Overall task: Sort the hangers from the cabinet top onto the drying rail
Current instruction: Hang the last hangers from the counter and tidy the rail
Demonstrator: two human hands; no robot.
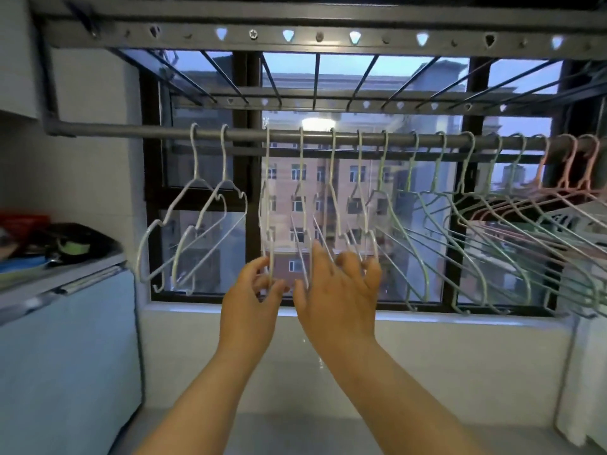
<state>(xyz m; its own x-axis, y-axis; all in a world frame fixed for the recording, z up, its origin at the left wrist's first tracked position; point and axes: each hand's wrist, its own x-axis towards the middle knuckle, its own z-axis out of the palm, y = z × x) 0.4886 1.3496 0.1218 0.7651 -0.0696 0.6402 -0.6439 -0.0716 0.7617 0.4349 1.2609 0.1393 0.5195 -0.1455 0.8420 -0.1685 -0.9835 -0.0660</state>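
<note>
Left hand (pixel 259 290) pinches the lower end of a white wire hanger (pixel 262 208). Right hand (pixel 338 290), fingers spread and grasping nothing, touches the neighbouring white hangers (pixel 331 178), probably to space them. All hang from the drying rail (pixel 131 129) above the grip; green hangers (pixel 412 165) hang to its right.

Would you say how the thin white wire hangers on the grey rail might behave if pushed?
The thin white wire hangers probably feel light and swing, hanging only by hooks. They likely slide along the smooth grey rail. Neighbours may tangle, being closely spaced.
</note>
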